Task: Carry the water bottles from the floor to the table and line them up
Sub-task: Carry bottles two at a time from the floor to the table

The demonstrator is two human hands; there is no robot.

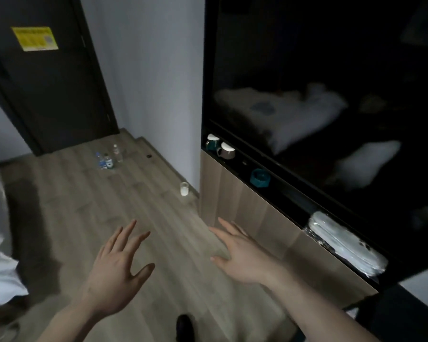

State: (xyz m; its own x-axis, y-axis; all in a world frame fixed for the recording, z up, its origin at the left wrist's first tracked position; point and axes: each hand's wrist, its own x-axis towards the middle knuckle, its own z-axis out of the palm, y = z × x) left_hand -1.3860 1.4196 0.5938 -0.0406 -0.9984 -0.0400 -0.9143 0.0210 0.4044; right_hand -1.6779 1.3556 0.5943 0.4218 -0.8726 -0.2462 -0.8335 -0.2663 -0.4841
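Low in the frame's left half, the left hand [114,265] hovers over the wooden floor [67,218], its grip wide with fingers spread and holding nothing. Up and left of centre, the water bottles [108,157] stand clustered on the floor near a dark door [47,90]. Right of centre, the right hand [242,255] is likewise spread and empty beside a wooden cabinet [245,208]
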